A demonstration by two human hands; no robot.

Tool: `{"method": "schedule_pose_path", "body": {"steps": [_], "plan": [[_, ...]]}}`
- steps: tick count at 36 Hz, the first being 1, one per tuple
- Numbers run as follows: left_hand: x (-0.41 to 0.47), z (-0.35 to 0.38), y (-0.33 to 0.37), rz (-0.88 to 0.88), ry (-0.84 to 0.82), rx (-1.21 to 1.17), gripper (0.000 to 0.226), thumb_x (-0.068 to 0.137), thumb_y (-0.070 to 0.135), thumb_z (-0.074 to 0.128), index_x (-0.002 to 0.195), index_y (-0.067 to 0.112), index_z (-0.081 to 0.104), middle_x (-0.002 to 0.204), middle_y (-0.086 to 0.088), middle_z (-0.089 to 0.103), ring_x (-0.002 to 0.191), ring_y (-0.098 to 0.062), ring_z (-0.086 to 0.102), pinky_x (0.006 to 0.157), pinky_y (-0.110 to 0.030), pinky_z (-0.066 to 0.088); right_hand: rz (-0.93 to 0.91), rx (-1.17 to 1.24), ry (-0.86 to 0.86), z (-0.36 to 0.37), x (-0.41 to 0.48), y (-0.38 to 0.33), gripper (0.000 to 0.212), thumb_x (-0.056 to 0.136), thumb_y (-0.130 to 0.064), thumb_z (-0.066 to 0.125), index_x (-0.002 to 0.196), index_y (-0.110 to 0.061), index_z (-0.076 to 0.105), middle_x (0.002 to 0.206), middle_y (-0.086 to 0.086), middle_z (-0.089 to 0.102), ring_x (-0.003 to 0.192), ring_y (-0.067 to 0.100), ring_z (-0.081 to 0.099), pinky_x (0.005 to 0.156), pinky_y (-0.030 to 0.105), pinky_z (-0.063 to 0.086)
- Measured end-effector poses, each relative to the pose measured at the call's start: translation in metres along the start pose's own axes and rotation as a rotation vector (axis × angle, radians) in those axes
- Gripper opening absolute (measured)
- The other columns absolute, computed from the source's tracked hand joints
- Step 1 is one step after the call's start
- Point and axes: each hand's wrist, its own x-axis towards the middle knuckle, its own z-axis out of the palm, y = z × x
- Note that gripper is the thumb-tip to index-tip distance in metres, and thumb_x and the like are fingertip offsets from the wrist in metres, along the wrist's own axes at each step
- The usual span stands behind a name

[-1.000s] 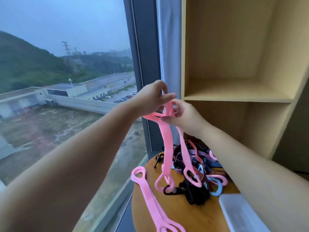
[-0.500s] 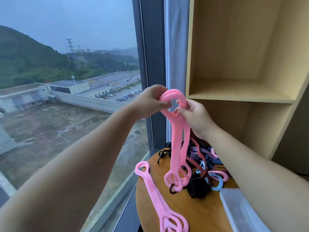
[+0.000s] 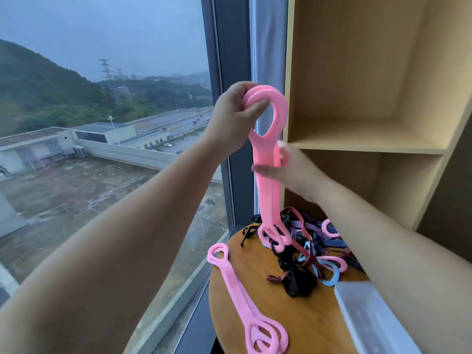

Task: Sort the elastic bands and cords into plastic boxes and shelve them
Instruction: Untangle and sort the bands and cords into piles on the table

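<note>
My left hand (image 3: 233, 116) grips the top loop of a folded pink elastic band (image 3: 268, 175), held high so it hangs straight down to the table. My right hand (image 3: 288, 169) is lower, its fingers curled round the band's middle. A tangled pile of bands and cords (image 3: 306, 249) in black, purple, red-striped, blue and pink lies on the round wooden table (image 3: 255, 290). Another folded pink band (image 3: 242, 302) lies flat at the table's front left. A clear plastic box (image 3: 367, 318) sits at the table's right edge, partly behind my right forearm.
A light wooden shelf unit (image 3: 370, 146) with two open compartments stands right behind the table. A tall window (image 3: 102, 149) with a dark frame fills the left side, right beside the table's left edge.
My left hand has lifted the pink band's loop higher. My right hand has slid down from the loop to the band's middle, and the band now hangs straighter.
</note>
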Motion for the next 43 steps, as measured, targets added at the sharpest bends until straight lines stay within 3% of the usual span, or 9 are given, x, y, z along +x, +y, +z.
{"method": "schedule_pose_path", "body": {"steps": [3,6,9,15,21,26,33,38,43], "plan": [[0.003,0.000,0.007,-0.005,0.011,0.031,0.013,0.092,0.013,0.064,0.104,0.016,0.059,0.081,0.008,0.058,0.064,-0.006,0.056,0.058,-0.016,0.045,0.083,-0.061,-0.096,0.003,-0.014,0.025,0.056,0.070,-0.048,0.079,0.118,-0.034,0.054,0.102,-0.019,0.065,0.092,-0.003,0.064,0.070,0.014,0.049],[0.004,0.001,0.006,-0.014,0.014,0.058,0.014,0.093,0.012,0.064,0.106,0.015,0.059,0.082,0.007,0.058,0.063,-0.006,0.057,0.057,-0.016,0.046,0.180,-0.025,-0.106,0.011,-0.025,0.061,0.029,0.082,-0.019,0.077,0.105,-0.029,0.062,0.099,-0.008,0.070,0.093,0.009,0.067,0.084,0.032,0.057],[0.004,0.001,0.004,-0.025,0.043,0.055,0.015,0.092,0.011,0.064,0.107,0.013,0.060,0.081,0.006,0.059,0.058,-0.002,0.057,0.055,-0.015,0.046,0.266,0.014,-0.122,0.019,-0.036,0.085,0.022,0.085,-0.013,0.073,0.107,-0.018,0.070,0.099,-0.002,0.074,0.092,0.011,0.070,0.090,0.038,0.057],[0.006,0.002,0.000,-0.053,0.061,0.027,0.012,0.093,0.012,0.064,0.104,0.015,0.060,0.076,0.004,0.058,0.054,-0.004,0.054,0.055,-0.021,0.047,0.326,0.032,-0.109,0.033,-0.046,0.117,0.031,0.079,-0.017,0.079,0.108,-0.016,0.069,0.099,0.001,0.073,0.097,0.019,0.068,0.091,0.041,0.055],[0.007,0.004,-0.005,-0.068,0.074,0.025,0.012,0.093,0.012,0.064,0.103,0.015,0.060,0.077,0.003,0.059,0.056,-0.006,0.054,0.055,-0.021,0.046,0.446,0.226,-0.027,0.053,-0.068,0.168,0.056,0.070,-0.006,0.085,0.117,-0.019,0.058,0.108,-0.004,0.068,0.095,0.006,0.068,0.075,0.022,0.056],[0.015,0.008,-0.010,-0.084,0.095,0.054,0.011,0.093,0.011,0.063,0.102,0.015,0.059,0.075,0.003,0.057,0.056,-0.007,0.054,0.054,-0.021,0.046,0.531,0.082,0.141,0.081,-0.094,0.204,0.056,0.072,-0.020,0.086,0.114,-0.029,0.051,0.105,-0.009,0.060,0.095,0.012,0.058,0.077,0.024,0.044],[0.025,0.010,-0.022,-0.123,0.130,0.107,0.014,0.092,0.013,0.061,0.106,0.013,0.060,0.084,0.000,0.060,0.059,-0.009,0.055,0.056,-0.022,0.050,0.309,-0.183,0.417,0.104,-0.093,0.208,0.022,0.079,-0.024,0.078,0.075,-0.021,0.057,0.078,-0.008,0.060,0.069,0.009,0.054,0.054,0.017,0.035],[0.027,0.012,-0.032,-0.148,0.140,0.109,0.015,0.092,0.013,0.061,0.107,0.012,0.061,0.084,0.000,0.061,0.060,-0.010,0.055,0.056,-0.022,0.049,0.079,-0.346,0.408,0.113,-0.087,0.200,0.012,0.080,-0.015,0.078,0.090,-0.012,0.072,0.083,-0.005,0.060,0.071,0.010,0.056,0.058,0.018,0.047],[0.028,0.015,-0.041,-0.160,0.140,0.097,0.014,0.092,0.014,0.062,0.105,0.015,0.060,0.085,0.000,0.061,0.063,-0.011,0.057,0.057,-0.022,0.049,0.147,-0.467,0.281,0.117,-0.073,0.199,0.017,0.088,-0.016,0.069,0.103,-0.009,0.072,0.104,0.002,0.063,0.089,0.021,0.063,0.074,0.033,0.054]]}}
